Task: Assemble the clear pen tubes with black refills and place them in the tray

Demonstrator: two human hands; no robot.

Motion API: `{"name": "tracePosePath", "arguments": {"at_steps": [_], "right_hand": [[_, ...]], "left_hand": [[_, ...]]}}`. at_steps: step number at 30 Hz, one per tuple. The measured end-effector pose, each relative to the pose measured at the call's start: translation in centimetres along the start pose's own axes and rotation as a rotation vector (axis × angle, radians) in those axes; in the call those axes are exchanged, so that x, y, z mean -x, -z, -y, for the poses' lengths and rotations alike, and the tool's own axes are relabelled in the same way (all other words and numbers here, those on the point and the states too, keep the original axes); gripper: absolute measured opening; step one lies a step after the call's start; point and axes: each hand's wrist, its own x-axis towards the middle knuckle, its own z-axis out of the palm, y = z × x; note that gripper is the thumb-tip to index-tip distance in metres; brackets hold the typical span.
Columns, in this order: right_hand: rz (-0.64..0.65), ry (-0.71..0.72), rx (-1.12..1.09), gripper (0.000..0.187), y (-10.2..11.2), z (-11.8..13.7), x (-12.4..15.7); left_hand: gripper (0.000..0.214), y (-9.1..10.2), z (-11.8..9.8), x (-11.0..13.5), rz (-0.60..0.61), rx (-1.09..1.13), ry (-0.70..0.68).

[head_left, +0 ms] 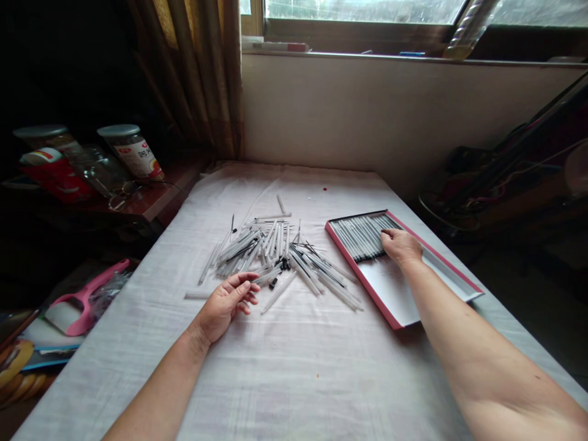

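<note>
A loose pile of thin clear tubes with dark tips (275, 251) lies on a white cloth (294, 367). My left hand (227, 303) rests palm up at the pile's near edge, fingers curled loosely, nothing plainly in it. My right hand (401, 245) lies on a pink-edged shallow tray (404, 300), fingers bent over a neat row of the same tubes (361, 236) packed at its far end. Whether those fingers pinch a tube is hidden.
A low wooden shelf at the left holds jars (131, 150) and a red packet (55, 174). A pink-handled tool (85, 300) lies beside the table on the left. A wall and window sill (367, 55) stand behind; dark clutter fills the right.
</note>
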Motion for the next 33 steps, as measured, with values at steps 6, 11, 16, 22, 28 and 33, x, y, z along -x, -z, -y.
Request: {"name": "tracePosePath", "arguments": {"at_steps": [6,11,16,22,28,33], "right_hand": [[-0.146,0.188,-0.152,0.036,1.4,3.2,2.0],[-0.116,0.534,-0.362,0.028,1.3,8.8,7.4],[0.052,0.787,-0.23,0.029,0.0,14.0,12.7],[0.116,0.905,0.1,0.031,-0.9,16.6,13.9],[0.007,0.875,-0.043,0.027,-0.7,15.3,14.0],[-0.167,0.653,-0.47,0.027,0.3,13.2,15.7]], "left_hand": [[0.046,0.6,-0.2,-0.1,-0.011,0.119,0.004],[0.036,1.1,-0.5,-0.1,-0.04,0.193,-0.001],[0.031,1.3,-0.8,0.0,-0.055,0.242,-0.022],[0.029,1.1,-1.0,0.2,-0.039,0.222,-0.016],[0.03,1.3,-0.9,0.2,-0.027,0.179,-0.032],[0.038,0.9,-0.1,0.2,-0.144,-0.076,-0.283]]}}
